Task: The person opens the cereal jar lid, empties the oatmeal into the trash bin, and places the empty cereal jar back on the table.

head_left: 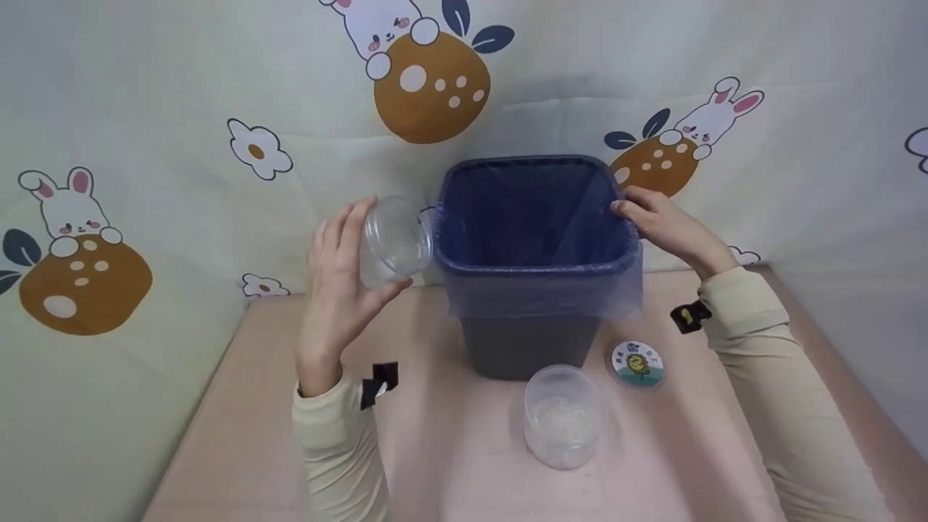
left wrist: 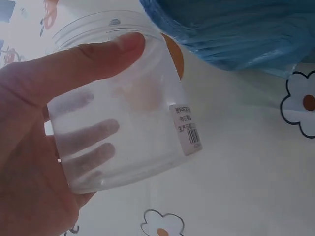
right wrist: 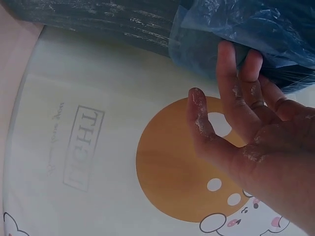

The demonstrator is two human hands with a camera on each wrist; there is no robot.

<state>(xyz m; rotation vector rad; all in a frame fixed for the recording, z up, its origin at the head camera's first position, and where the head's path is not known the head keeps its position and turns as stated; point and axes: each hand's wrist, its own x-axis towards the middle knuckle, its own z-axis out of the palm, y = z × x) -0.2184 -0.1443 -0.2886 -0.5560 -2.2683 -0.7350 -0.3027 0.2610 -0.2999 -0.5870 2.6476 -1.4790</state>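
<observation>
My left hand [head_left: 337,268] holds a clear plastic jar [head_left: 397,250] between thumb and fingers, beside the left rim of a dark bin [head_left: 533,348]. The jar is lidless and tipped, its mouth towards the bin; in the left wrist view, a barcode label [left wrist: 187,130] shows on its side. A thin bluish bag [head_left: 536,296] lines the bin and folds down over its rim. On the bin's right side, my right hand [head_left: 670,226] grips the bagged rim. Whitish bits stick to the right fingers [right wrist: 201,110] in the right wrist view.
A second clear jar [head_left: 562,431], open and holding whitish stuff, stands in front of the bin on the pink table [head_left: 464,464]. To its right lies a round lid [head_left: 637,365] with a printed picture. A curtain [head_left: 174,87] printed with rabbits hangs behind.
</observation>
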